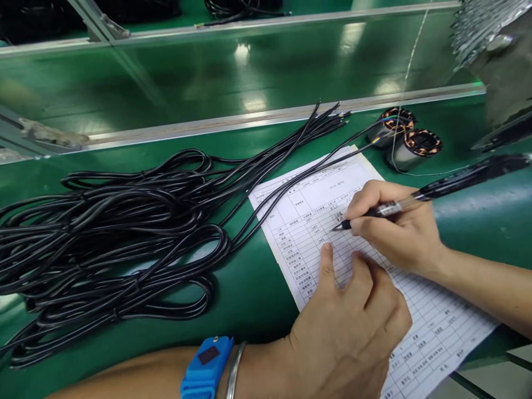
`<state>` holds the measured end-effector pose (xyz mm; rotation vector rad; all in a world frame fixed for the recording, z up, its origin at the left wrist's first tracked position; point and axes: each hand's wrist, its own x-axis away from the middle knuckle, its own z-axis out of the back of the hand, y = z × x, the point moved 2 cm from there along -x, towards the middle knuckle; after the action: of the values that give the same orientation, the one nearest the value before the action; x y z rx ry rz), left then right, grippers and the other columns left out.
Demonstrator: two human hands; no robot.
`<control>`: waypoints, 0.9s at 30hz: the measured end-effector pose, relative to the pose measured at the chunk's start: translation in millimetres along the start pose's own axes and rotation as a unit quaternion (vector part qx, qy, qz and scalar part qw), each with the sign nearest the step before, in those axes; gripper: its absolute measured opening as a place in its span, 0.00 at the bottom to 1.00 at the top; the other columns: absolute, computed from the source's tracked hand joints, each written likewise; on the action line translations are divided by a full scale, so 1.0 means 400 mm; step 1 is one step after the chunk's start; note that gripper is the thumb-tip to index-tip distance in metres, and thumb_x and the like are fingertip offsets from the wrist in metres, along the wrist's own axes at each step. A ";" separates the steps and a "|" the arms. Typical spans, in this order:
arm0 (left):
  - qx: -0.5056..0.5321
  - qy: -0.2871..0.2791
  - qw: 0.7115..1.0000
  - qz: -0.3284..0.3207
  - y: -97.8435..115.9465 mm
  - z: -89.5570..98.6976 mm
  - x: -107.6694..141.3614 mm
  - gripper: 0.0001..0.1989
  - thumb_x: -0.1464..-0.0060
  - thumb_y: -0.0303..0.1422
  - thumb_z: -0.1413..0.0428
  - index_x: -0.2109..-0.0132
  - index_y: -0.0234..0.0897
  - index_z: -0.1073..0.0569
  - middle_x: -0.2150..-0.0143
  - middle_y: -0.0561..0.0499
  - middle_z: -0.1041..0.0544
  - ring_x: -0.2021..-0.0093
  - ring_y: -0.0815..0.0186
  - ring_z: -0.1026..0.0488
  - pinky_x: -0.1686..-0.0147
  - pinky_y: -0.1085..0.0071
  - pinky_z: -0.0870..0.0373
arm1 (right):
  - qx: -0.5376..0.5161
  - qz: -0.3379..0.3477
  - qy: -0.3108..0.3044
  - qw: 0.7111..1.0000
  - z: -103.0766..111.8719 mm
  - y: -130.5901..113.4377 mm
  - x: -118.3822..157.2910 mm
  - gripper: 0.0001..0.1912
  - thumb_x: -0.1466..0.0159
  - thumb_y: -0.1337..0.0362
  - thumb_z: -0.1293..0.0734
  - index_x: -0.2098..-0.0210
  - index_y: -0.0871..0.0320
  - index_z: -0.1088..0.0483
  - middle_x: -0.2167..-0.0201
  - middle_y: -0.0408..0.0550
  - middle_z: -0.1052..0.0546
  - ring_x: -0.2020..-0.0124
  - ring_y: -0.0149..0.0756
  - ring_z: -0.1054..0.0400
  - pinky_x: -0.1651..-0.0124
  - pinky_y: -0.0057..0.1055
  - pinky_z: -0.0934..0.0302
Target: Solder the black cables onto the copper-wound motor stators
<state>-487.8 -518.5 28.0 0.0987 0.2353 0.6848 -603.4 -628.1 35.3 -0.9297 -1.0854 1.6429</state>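
A black pen [461, 180] is pinched in my right hand [399, 233], its tip on a handwritten row of a printed form [436, 327]. My left hand [353, 327] lies on the form just below the pen tip. Its index finger points up the sheet beside some written numbers, while the other fingers are bent against the paper. Two black cables cross the top of the form and lead to two wire-wound motor stators [409, 149] beyond its upper right corner. The left wrist wears a blue strap [208, 366] and a metal bangle.
Bundled black cables [124, 216] cover the left of the green bench [249, 316], their stripped ends reaching toward the back rail [208, 123]. A thin string [409, 66] hangs beside the stators. A metal part with crinkled foil [490, 33] stands upper right. More cables lie on the shelf above.
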 end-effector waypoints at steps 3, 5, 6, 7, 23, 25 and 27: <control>-0.035 0.007 0.999 -0.007 0.003 -0.006 0.003 0.22 0.36 0.35 0.57 0.40 0.30 0.33 0.39 0.37 0.31 0.40 0.44 0.36 0.45 0.36 0.37 | -0.068 -0.056 -0.011 0.996 0.027 0.013 -0.015 0.05 0.47 0.71 0.33 0.75 0.55 0.29 0.82 0.41 0.31 0.83 0.28 0.43 0.81 0.30 0.49; -0.052 0.012 0.999 -0.010 0.006 -0.009 -0.001 0.20 0.35 0.35 0.56 0.41 0.33 0.32 0.41 0.40 0.29 0.42 0.46 0.34 0.46 0.38 0.34 | -0.065 -0.066 -0.021 0.995 0.041 0.023 -0.019 0.04 0.46 0.70 0.32 0.75 0.55 0.29 0.83 0.40 0.32 0.84 0.27 0.44 0.82 0.29 0.51; -0.058 0.017 0.998 -0.007 0.007 -0.009 -0.006 0.19 0.35 0.35 0.56 0.43 0.34 0.31 0.42 0.41 0.28 0.43 0.46 0.33 0.47 0.39 0.33 | -0.048 -0.055 -0.023 0.997 0.046 0.027 -0.019 0.05 0.46 0.70 0.31 0.75 0.55 0.30 0.83 0.40 0.32 0.83 0.27 0.43 0.81 0.29 0.51; -0.063 0.026 0.998 0.000 0.008 -0.007 -0.013 0.17 0.35 0.34 0.55 0.45 0.36 0.29 0.44 0.43 0.27 0.45 0.47 0.32 0.48 0.40 0.32 | -0.027 -0.038 -0.025 0.999 0.049 0.030 -0.018 0.05 0.46 0.70 0.31 0.76 0.55 0.30 0.82 0.40 0.31 0.83 0.27 0.42 0.81 0.28 0.50; 0.029 0.036 0.997 -0.056 -0.024 -0.020 -0.067 0.21 0.38 0.33 0.56 0.44 0.27 0.28 0.50 0.40 0.29 0.44 0.44 0.35 0.46 0.41 0.37 | 0.120 0.043 -0.012 0.992 0.038 0.008 0.009 0.06 0.50 0.73 0.36 0.77 0.55 0.33 0.83 0.39 0.30 0.82 0.27 0.41 0.81 0.26 0.46; 0.029 0.049 0.997 -0.046 -0.020 -0.024 -0.068 0.21 0.38 0.32 0.56 0.45 0.28 0.28 0.52 0.41 0.28 0.44 0.45 0.35 0.46 0.41 0.37 | 0.112 0.050 -0.011 0.992 0.037 0.020 0.014 0.06 0.50 0.73 0.36 0.77 0.55 0.33 0.82 0.40 0.31 0.82 0.27 0.41 0.81 0.26 0.47; 0.029 0.059 0.997 -0.041 -0.019 -0.024 -0.068 0.21 0.38 0.31 0.56 0.46 0.28 0.27 0.53 0.42 0.28 0.45 0.46 0.35 0.46 0.41 0.36 | 0.105 0.051 -0.013 0.993 0.036 0.031 0.018 0.05 0.50 0.72 0.36 0.76 0.55 0.33 0.81 0.41 0.30 0.81 0.28 0.41 0.80 0.27 0.46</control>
<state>-506.0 -541.7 22.2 0.1036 0.3704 0.6020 -622.0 -626.9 27.5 -0.8393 -0.8742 1.8175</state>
